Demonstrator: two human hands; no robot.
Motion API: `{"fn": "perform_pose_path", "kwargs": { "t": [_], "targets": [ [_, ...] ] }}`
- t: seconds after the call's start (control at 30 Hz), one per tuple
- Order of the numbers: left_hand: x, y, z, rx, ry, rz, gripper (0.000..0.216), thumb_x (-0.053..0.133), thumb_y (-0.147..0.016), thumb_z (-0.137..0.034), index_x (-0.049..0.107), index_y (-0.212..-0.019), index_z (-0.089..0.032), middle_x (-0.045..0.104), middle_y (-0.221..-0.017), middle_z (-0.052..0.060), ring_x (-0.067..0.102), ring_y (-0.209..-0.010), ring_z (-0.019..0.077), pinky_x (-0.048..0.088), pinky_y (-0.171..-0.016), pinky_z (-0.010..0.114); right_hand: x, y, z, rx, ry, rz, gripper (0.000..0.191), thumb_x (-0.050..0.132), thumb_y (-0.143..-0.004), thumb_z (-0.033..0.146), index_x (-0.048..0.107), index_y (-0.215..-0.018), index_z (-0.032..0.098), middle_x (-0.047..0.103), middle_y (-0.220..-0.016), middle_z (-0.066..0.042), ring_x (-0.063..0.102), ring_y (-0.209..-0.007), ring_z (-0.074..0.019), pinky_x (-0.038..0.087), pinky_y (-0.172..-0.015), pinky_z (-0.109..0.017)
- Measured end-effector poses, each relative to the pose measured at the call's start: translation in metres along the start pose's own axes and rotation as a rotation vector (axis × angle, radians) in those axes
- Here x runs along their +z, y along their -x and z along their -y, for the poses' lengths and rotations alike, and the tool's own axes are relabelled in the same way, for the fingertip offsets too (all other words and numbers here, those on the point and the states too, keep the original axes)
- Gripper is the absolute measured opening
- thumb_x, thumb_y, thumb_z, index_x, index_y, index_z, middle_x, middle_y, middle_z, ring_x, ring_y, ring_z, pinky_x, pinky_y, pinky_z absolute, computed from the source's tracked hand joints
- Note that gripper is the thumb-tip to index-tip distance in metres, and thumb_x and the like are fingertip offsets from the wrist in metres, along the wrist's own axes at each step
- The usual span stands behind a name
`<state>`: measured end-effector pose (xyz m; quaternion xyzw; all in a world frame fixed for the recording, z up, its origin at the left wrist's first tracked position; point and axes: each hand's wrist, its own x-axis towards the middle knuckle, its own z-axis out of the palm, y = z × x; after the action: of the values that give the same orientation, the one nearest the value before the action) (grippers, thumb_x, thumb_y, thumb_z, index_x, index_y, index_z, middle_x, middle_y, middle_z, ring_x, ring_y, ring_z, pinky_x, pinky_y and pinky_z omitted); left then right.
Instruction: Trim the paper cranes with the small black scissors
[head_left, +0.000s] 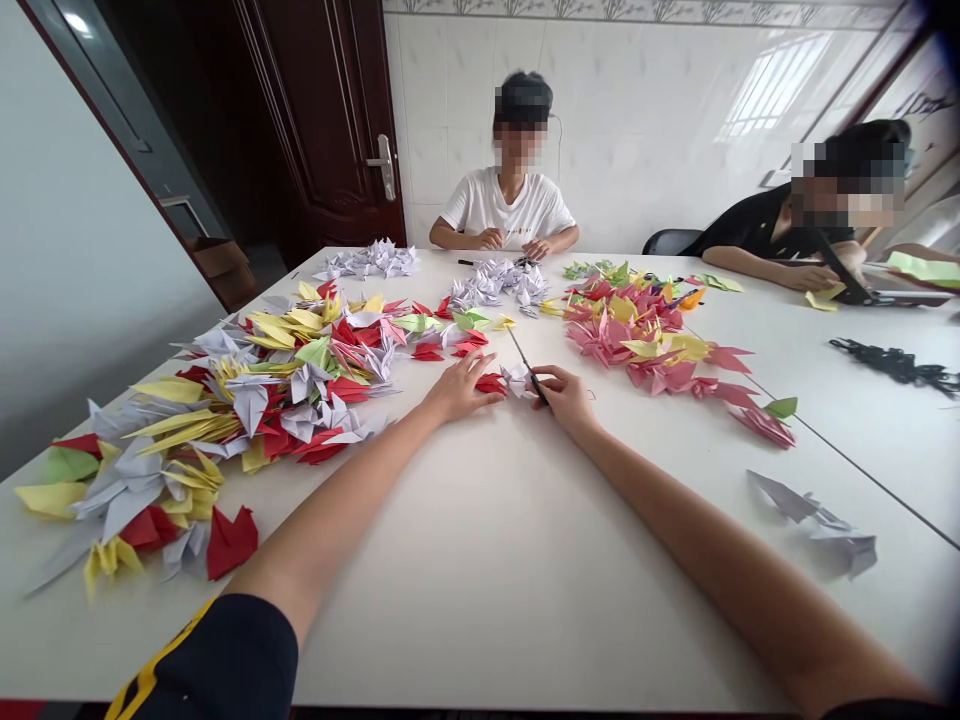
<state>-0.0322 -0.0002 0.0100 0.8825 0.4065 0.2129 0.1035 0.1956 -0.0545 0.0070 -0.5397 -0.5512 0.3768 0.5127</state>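
My right hand [564,398] is closed around the dark handle of a thin metal-shafted tool [523,360], like an awl, its shaft slanting up and left toward a small yellow paper piece [504,323]. My left hand [459,390] lies low over the table, palm down, fingers apart. By its fingertips sits a red folded paper crane [491,383]; whether they touch it I cannot tell. Between the hands is a white paper crane [517,378], partly hidden by my right fingers. Left of my left hand spreads a big heap of folded paper cranes [277,380] in white, yellow, red and green.
A pile of pink, red and yellow paper cranes [637,330] lies to the right, white ones [495,285] farther back. Black cord-like strands [896,362] and a grey paper piece [814,515] rest at right. Two people sit across the white table [480,600], their hands at work.
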Motion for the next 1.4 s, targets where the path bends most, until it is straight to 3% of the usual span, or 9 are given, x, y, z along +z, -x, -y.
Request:
{"fn": "perform_pose_path", "kwargs": {
  "t": [0.17,0.37,0.5,0.63,0.9,1.17,1.4],
  "targets": [
    [0.000,0.003,0.003,-0.029,0.002,-0.058,0.079,0.041,-0.089,-0.074,0.043,-0.147,-0.019,0.036,-0.154,0.018,0.048,-0.134,0.0358,0.042,-0.110,0.049,-0.003,0.000,-0.002,0.012,-0.079,-0.051,0.040,0.077,-0.068,0.047,0.070,-0.096,0.020,0.074,-0.075,-0.004,0.059,-0.050,-0.0131,0.040,-0.047,-0.024],
    [-0.004,0.003,0.000,-0.004,0.032,-0.033,0.079,0.046,-0.088,-0.072,0.037,-0.150,-0.023,0.034,-0.156,0.017,0.041,-0.140,0.0355,0.038,-0.114,0.051,-0.003,0.001,0.002,0.014,-0.079,-0.070,0.041,0.078,-0.068,0.049,0.069,-0.096,0.020,0.071,-0.073,-0.002,0.057,-0.049,-0.0122,0.039,-0.046,-0.024],
    [-0.008,0.004,-0.005,0.071,0.030,-0.071,0.079,0.046,-0.090,-0.070,0.030,-0.155,-0.027,0.033,-0.157,0.015,0.037,-0.143,0.0342,0.035,-0.116,0.051,-0.005,-0.002,-0.001,-0.010,-0.129,-0.161,0.043,0.078,-0.069,0.050,0.068,-0.097,0.020,0.070,-0.071,0.000,0.057,-0.049,-0.0117,0.042,-0.048,-0.024],
    [-0.011,0.006,-0.014,0.171,-0.010,-0.044,0.069,0.044,-0.092,-0.067,0.038,-0.151,-0.031,0.031,-0.158,0.013,0.034,-0.145,0.0338,0.032,-0.116,0.052,-0.008,-0.007,-0.007,-0.022,-0.149,-0.273,0.057,0.082,-0.063,0.050,0.067,-0.110,0.020,0.064,-0.068,0.003,0.057,-0.051,-0.0126,0.044,-0.050,-0.026],
    [-0.005,0.007,-0.011,0.254,-0.048,0.030,0.064,0.041,-0.094,-0.065,0.044,-0.147,-0.030,0.032,-0.160,0.011,0.033,-0.145,0.0333,0.029,-0.117,0.054,-0.008,-0.004,-0.006,0.016,-0.095,-0.314,0.059,0.082,-0.061,0.052,0.068,-0.109,0.020,0.068,-0.078,-0.002,0.063,-0.060,-0.0166,0.045,-0.051,-0.026],
    [-0.006,0.006,-0.013,0.201,-0.040,0.031,0.072,0.044,-0.091,-0.069,0.039,-0.151,-0.030,0.033,-0.159,0.013,0.035,-0.144,0.0345,0.031,-0.116,0.055,-0.007,-0.003,-0.006,0.017,-0.085,-0.225,0.060,0.081,-0.062,0.055,0.067,-0.111,0.023,0.073,-0.090,-0.005,0.067,-0.070,-0.0188,0.044,-0.053,-0.025],
    [-0.003,0.006,-0.010,0.232,-0.044,0.018,0.071,0.046,-0.090,-0.069,0.043,-0.148,-0.029,0.035,-0.158,0.014,0.038,-0.142,0.0356,0.032,-0.115,0.055,-0.006,-0.004,-0.007,-0.005,-0.104,-0.191,0.060,0.083,-0.059,0.053,0.067,-0.109,0.022,0.073,-0.089,-0.005,0.065,-0.071,-0.0189,0.044,-0.053,-0.025]
  ]
}}
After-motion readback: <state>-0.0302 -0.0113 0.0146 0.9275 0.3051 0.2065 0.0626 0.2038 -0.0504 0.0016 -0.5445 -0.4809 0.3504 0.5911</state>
